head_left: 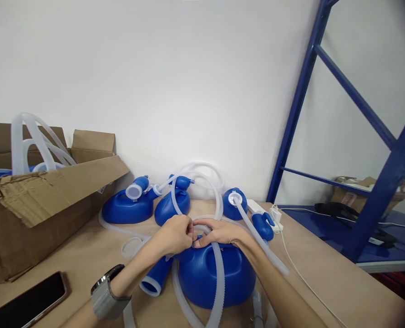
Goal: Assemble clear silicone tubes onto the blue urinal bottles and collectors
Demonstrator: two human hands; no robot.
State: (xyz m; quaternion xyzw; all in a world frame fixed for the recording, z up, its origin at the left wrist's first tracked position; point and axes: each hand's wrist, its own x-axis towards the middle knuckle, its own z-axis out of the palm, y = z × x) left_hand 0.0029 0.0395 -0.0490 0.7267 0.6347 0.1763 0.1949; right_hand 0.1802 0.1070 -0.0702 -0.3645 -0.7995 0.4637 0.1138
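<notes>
A large blue plastic bottle with a handle opening (223, 280) lies on the table in front of me. At its upper left end, my left hand (180, 233) is closed in a pinch, its fingertips hiding what is between them. Opposite it, my right hand (219, 231) curves in with thumb and fingers closing at the same spot; a small bit of blue shows by the thumb. A translucent ribbed hose (218, 273) arches out near my right fingers and hangs down across the bottle. Below my left wrist lies a blue funnel-shaped cup (157, 275) with a pale rim.
Behind stand more blue bottles (129, 207) with looped hoses (205, 166). At left are an open cardboard box (52, 196) holding hoses and blue parts, and a phone (27, 300). A power strip (257, 209) and cable lie right, beside a blue metal rack (298, 105).
</notes>
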